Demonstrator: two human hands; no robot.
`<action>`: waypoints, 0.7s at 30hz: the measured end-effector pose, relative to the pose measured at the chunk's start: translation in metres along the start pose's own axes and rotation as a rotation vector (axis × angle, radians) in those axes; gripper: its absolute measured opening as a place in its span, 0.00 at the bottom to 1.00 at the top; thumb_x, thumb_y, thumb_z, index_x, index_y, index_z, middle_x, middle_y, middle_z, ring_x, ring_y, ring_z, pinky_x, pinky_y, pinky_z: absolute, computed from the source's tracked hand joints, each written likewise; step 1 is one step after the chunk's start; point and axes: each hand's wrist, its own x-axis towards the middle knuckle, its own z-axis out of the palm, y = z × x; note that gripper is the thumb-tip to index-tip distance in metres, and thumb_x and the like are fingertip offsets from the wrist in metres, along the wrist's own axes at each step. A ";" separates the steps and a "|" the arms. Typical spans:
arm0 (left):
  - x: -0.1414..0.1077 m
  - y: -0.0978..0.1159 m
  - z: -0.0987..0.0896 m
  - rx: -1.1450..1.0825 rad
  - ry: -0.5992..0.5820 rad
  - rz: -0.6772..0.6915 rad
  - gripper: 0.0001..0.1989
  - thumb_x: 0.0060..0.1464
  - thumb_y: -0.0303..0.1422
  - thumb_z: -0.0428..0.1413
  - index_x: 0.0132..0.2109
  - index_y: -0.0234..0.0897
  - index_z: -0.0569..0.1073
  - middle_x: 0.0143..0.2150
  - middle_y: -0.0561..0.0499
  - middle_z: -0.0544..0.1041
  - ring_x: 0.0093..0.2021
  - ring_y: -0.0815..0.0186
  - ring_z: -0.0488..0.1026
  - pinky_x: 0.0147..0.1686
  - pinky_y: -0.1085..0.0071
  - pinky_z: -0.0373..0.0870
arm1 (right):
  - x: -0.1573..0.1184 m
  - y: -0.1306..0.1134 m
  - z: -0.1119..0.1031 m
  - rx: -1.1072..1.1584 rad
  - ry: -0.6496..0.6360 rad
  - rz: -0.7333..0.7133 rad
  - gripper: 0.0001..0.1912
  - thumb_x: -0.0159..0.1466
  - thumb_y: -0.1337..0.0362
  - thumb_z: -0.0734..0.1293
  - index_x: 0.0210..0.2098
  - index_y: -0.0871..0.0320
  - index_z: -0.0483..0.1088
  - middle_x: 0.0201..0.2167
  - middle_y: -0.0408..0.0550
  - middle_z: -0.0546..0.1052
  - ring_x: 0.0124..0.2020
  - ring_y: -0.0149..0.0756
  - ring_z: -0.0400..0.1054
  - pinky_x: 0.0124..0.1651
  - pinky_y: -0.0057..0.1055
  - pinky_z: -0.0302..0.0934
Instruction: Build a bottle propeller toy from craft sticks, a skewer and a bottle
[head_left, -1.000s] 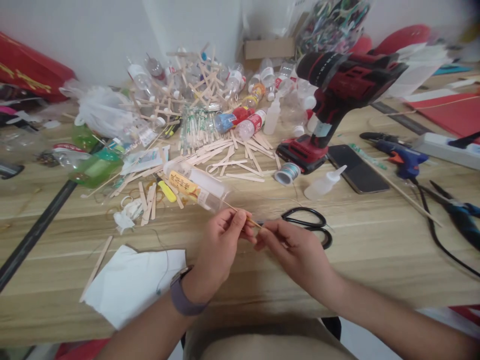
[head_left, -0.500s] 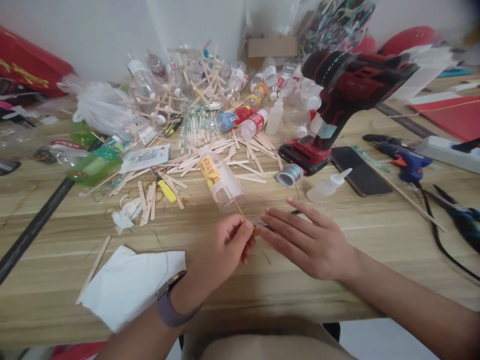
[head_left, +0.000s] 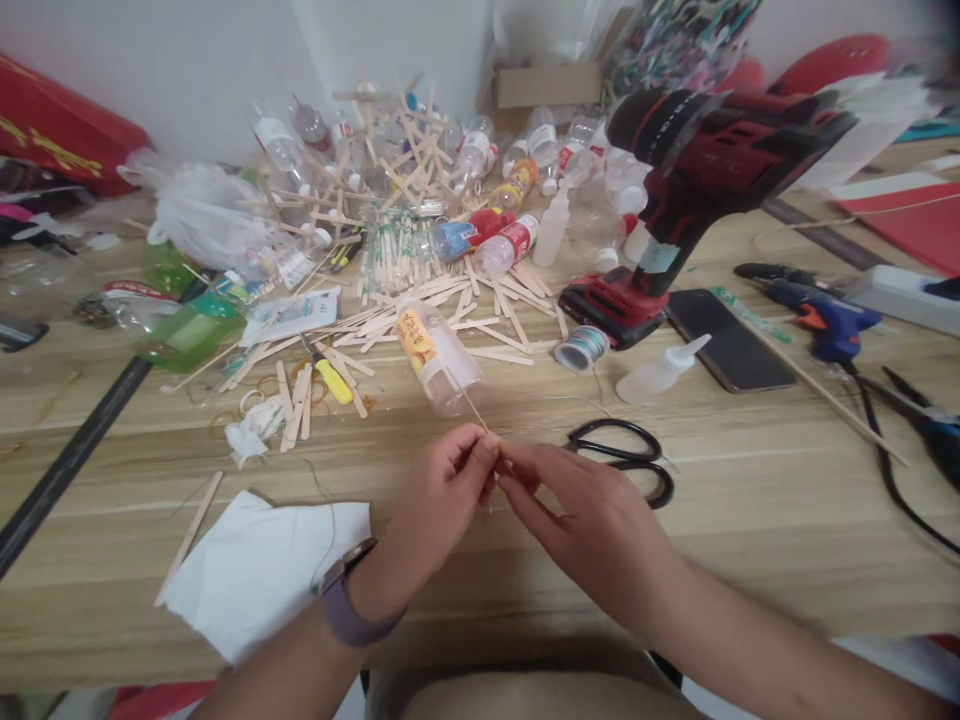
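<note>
My left hand (head_left: 442,500) is closed in a pinch on a thin wooden stick (head_left: 474,411), which slants up from the fingertips to the clear plastic bottle (head_left: 450,385) with a yellow label. Whether the stick enters the bottle or only overlaps it I cannot tell. My right hand (head_left: 585,505) meets the left at the fingertips, thumb and fingers pinched at the stick's near end. What sits between those fingers is hidden. Black-handled scissors (head_left: 626,462) lie on the table just beyond my right hand, partly covered by it.
Several craft sticks (head_left: 450,300) and bottles (head_left: 517,245) crowd the back. On the right are a red drill (head_left: 690,200), thread spool (head_left: 581,350), glue bottle (head_left: 660,370), phone (head_left: 731,340) and glue gun (head_left: 825,315). White paper (head_left: 262,570) lies at the left front.
My right hand has moved from beside the scissors, fingers stretched, to a pinch against my left fingertips. More of the scissors now shows. My left hand has kept its hold on the stick.
</note>
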 end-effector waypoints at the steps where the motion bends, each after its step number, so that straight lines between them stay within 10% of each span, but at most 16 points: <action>1: 0.000 0.000 0.000 0.010 0.004 0.000 0.19 0.63 0.44 0.46 0.28 0.37 0.65 0.22 0.57 0.63 0.25 0.70 0.61 0.26 0.73 0.57 | -0.001 -0.001 0.001 0.050 -0.014 0.054 0.08 0.64 0.68 0.60 0.35 0.57 0.72 0.24 0.45 0.78 0.24 0.34 0.71 0.28 0.29 0.60; 9: -0.004 0.008 -0.007 0.207 -0.093 0.001 0.17 0.59 0.44 0.51 0.29 0.37 0.68 0.24 0.57 0.66 0.26 0.69 0.62 0.26 0.73 0.55 | -0.006 0.003 0.006 0.461 -0.138 0.408 0.06 0.64 0.59 0.60 0.32 0.54 0.62 0.13 0.34 0.65 0.15 0.29 0.59 0.20 0.26 0.53; 21: -0.003 0.015 -0.015 0.262 -0.248 0.035 0.17 0.61 0.39 0.48 0.25 0.38 0.64 0.21 0.58 0.63 0.23 0.71 0.60 0.24 0.74 0.55 | -0.011 0.006 0.006 0.826 -0.298 0.524 0.11 0.63 0.55 0.62 0.36 0.53 0.55 0.14 0.31 0.65 0.13 0.25 0.54 0.17 0.22 0.46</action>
